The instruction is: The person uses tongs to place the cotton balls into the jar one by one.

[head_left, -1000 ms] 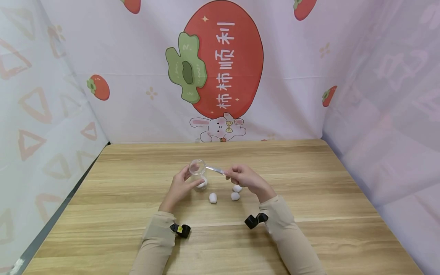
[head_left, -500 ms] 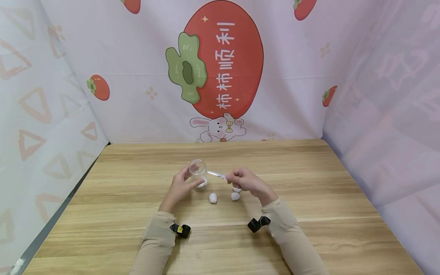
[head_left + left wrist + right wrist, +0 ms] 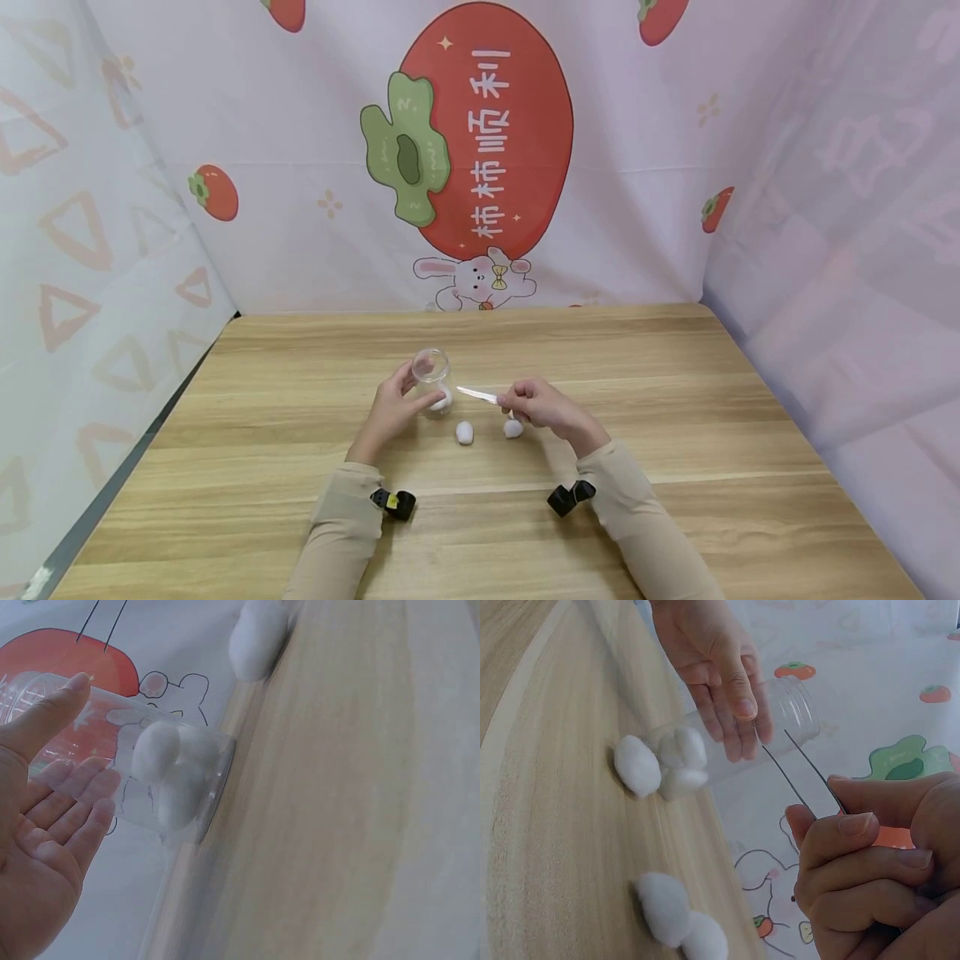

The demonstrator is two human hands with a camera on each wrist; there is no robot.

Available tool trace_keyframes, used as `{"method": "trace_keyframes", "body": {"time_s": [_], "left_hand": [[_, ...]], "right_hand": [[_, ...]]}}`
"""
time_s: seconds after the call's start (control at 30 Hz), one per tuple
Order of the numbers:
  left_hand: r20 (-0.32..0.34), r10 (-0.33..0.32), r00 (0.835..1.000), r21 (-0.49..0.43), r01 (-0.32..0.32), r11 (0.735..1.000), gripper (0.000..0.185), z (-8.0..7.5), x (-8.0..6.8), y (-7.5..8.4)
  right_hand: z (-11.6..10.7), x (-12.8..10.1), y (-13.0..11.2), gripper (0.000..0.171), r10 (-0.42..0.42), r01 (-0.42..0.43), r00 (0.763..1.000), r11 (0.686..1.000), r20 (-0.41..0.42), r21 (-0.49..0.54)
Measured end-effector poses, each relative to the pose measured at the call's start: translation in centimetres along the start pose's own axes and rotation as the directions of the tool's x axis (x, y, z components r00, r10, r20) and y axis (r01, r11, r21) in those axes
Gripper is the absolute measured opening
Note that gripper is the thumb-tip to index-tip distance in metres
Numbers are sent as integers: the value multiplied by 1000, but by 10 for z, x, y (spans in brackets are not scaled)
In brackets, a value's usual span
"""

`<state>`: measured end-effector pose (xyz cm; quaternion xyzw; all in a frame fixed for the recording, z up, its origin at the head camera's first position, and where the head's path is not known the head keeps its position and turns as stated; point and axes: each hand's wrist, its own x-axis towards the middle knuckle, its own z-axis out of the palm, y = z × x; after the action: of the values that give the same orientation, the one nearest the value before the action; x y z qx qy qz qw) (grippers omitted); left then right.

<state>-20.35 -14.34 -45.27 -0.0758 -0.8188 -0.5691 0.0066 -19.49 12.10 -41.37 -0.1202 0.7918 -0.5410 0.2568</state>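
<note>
A pair of metal tweezers [image 3: 802, 776] is pinched between the curled thumb and fingers of the right hand [image 3: 546, 408], the two thin prongs standing slightly apart with nothing between them, their tips beside the mouth of a clear jar [image 3: 432, 377]. The jar is gripped by the left hand [image 3: 390, 412]: the thumb lies along its neck and the fingers [image 3: 71, 806] are wrapped round its wall, so that it stands on the wooden table [image 3: 675, 400] with a few cotton balls [image 3: 169, 776] resting at its bottom. On the table, one loose cotton ball [image 3: 465, 432] lies just beside the jar, and another [image 3: 513, 428] lies right under the right hand; in the right wrist view a further ball seems to touch it, though this cannot be told for certain. For the step in hand, it is judged that the prongs should be lowered over the nearest loose ball and closed gently on its middle, since soft cotton is easily squashed or shed by a hard squeeze. The jar is best kept steady with its mouth turned toward the tweezers. A release is judged safest only once the prong tips are well inside the rim.
</note>
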Motion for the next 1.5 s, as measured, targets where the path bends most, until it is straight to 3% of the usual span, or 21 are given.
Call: {"method": "trace_keyframes", "body": {"time_s": [0.47,1.03,1.5], "left_hand": [[10,-3,1000,7,3,1000,72,0,-1,0],[5,6,1000,16,-6,1000,72,0,0,0],[-3,26,1000,24,-26,999,72,-1,-1,2]], "right_hand": [[-2,-3,13,30,45,-45,999,999,16,-24],[-1,-8,26,32,31,-33,999,994,-21,-100],[-2,-11,31,37,21,-19,1000,991,14,-131]]}}
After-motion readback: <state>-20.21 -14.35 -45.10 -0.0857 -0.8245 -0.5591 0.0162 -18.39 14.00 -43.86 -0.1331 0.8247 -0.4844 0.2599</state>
